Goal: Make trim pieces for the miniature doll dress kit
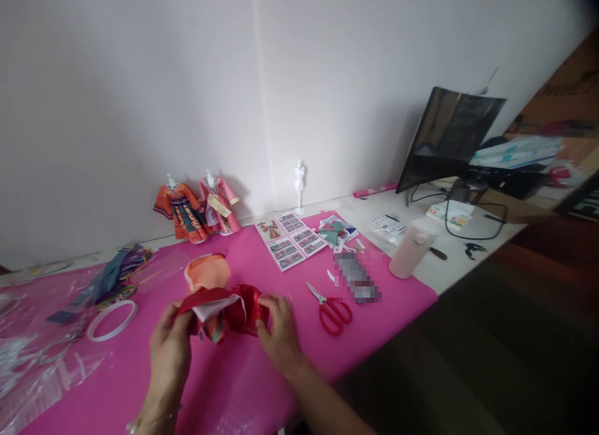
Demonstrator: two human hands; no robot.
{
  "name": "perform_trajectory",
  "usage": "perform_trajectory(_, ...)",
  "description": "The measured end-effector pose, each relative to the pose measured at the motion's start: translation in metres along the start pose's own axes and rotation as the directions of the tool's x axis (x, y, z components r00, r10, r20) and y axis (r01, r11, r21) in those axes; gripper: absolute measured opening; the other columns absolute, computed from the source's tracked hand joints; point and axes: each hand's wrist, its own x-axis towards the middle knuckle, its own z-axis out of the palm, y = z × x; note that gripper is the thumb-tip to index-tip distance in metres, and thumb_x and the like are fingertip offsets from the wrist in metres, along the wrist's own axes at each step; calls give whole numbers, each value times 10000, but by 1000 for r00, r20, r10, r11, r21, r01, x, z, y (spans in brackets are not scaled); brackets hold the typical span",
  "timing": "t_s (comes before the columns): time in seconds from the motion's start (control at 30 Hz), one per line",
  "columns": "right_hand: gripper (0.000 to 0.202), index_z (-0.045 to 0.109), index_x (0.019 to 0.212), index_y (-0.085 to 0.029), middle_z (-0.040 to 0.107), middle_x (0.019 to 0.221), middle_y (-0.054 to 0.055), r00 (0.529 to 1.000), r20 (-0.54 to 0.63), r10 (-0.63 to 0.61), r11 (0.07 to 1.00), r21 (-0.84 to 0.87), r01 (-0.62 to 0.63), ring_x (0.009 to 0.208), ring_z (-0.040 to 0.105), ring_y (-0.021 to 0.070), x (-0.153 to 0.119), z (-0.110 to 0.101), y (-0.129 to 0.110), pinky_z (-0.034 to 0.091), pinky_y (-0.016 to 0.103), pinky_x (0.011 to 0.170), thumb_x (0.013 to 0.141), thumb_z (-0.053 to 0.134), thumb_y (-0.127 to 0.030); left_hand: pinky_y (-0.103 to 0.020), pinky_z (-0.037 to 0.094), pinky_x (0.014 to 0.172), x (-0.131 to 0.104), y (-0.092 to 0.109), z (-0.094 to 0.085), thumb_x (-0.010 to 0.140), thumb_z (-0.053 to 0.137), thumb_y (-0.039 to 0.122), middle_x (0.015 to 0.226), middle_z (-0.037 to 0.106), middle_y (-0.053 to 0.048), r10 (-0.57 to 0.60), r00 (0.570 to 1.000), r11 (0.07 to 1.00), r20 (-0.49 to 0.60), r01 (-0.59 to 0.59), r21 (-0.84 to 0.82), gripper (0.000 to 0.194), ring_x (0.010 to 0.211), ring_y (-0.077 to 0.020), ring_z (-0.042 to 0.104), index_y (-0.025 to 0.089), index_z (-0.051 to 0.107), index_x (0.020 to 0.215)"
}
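Between my two hands hangs a piece of red fabric [246, 316], folded so that a pale pink side and some patterned cloth show. My left hand [174, 332] pinches its left end. At the right end, my right hand [277, 329] grips the red edge between thumb and fingers. Just behind the fabric, a peach-orange cloth piece [210, 271] lies on the pink table cover [224, 397]. To the right of my right hand rest red-handled scissors [331, 313], blades partly apart. A white roll of tape [112, 321] lies left of my left hand.
Two small dressed mannequins, one in an orange robe [183, 210] and one in pink [219, 204], stand by the wall near a bare white mannequin [299, 185]. An instruction sheet [291, 240], a pink bottle [412, 248], a monitor [447, 138] and plastic bags [28, 360] surround the work area.
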Motion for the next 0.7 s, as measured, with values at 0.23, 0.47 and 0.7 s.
perform_trajectory(0.23, 394, 592, 1152, -197, 585, 1156, 118, 995, 80, 53, 978, -204, -36, 1098, 525, 278, 5, -61, 0, 425, 449, 983, 770, 538, -118, -283, 480, 631, -29, -42, -13, 692, 587, 542, 777, 702, -16, -101, 986, 920, 136, 41, 390, 352, 759, -242, 651, 223, 641, 830)
perform_trajectory(0.47, 223, 651, 1014, -182, 618, 928, 110, 971, 118, 209, 762, -641, -86, 926, 560, 271, -10, -147, 45, 432, 406, 857, 886, 481, -250, -279, 496, 771, -68, -43, -22, 704, 618, 645, 977, 700, -13, -54, 991, 962, 119, 19, 272, 422, 895, -240, 653, 237, 643, 806)
perform_trajectory(0.7, 281, 658, 1026, -184, 625, 974, 118, 963, 100, 251, 702, -704, -110, 926, 587, 267, -11, -160, 61, 457, 379, 825, 919, 467, -360, -272, 474, 830, -68, -33, -8, 753, 620, 614, 1018, 678, -20, -44, 971, 982, 234, -1, 189, 405, 955, -233, 627, 228, 652, 871)
